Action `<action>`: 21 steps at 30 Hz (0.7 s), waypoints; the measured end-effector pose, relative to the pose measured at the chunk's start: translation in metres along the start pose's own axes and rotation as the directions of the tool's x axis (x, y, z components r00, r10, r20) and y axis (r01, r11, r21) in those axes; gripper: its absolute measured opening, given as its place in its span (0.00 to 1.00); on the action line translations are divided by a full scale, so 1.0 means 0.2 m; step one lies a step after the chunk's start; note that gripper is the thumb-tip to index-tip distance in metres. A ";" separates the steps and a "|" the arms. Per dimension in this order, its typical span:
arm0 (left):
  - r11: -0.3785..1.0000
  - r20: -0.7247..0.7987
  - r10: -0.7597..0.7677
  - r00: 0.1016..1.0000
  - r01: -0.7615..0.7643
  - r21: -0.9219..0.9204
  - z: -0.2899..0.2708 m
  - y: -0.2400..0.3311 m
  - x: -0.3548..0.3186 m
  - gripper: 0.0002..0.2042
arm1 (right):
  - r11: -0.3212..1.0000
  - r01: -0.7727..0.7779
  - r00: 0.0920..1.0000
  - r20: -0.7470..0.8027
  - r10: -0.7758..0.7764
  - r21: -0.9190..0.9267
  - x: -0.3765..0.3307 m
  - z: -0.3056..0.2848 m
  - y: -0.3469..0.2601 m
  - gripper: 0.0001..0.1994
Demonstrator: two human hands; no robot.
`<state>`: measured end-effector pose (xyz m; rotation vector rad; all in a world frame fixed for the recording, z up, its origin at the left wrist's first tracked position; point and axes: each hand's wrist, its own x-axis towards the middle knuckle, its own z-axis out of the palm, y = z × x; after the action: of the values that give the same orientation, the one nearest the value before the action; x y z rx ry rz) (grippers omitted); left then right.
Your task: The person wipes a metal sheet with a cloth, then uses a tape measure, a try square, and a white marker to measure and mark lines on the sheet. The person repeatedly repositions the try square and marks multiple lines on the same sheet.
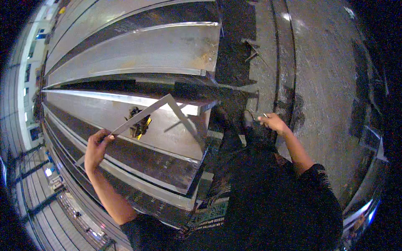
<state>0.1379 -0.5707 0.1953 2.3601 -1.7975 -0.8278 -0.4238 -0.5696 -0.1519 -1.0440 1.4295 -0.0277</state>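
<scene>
Left hand (97, 146) grips the square (155, 109), laid across the beam (167, 142); right hand (273, 122) pinches a marker (264, 115), held off right. No mark visible yet.

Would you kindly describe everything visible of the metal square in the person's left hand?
The metal square is a flat, grey, steel-looking L of two thin arms meeting at a corner. The left hand grips the end of the long arm, which slants up and right over the steel beam. The corner sits at the beam's upper flange edge; the shorter arm slopes down right across the web.
</scene>
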 end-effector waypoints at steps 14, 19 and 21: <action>0.974 0.622 0.204 0.756 -0.222 -0.050 0.26 -0.31 1.35 0.11 | 0.838 -0.533 0.775 -0.331 0.538 0.116 -0.30 0.18 0.86 0.16; 0.969 0.623 0.243 0.744 -0.160 -0.188 0.37 -0.35 1.31 0.10 | 0.933 -0.356 0.809 -0.482 0.337 0.053 -0.27 0.23 0.78 0.16; 0.957 0.606 0.289 0.741 -0.205 -0.205 0.39 -0.33 1.31 0.10 | 0.897 -0.443 0.787 -0.482 0.384 -0.009 -0.23 0.22 0.68 0.16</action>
<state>0.2067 -0.7666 0.0070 1.8051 -2.1179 -1.7868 -0.4735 -0.4377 -0.2056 -0.8244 2.1126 0.1379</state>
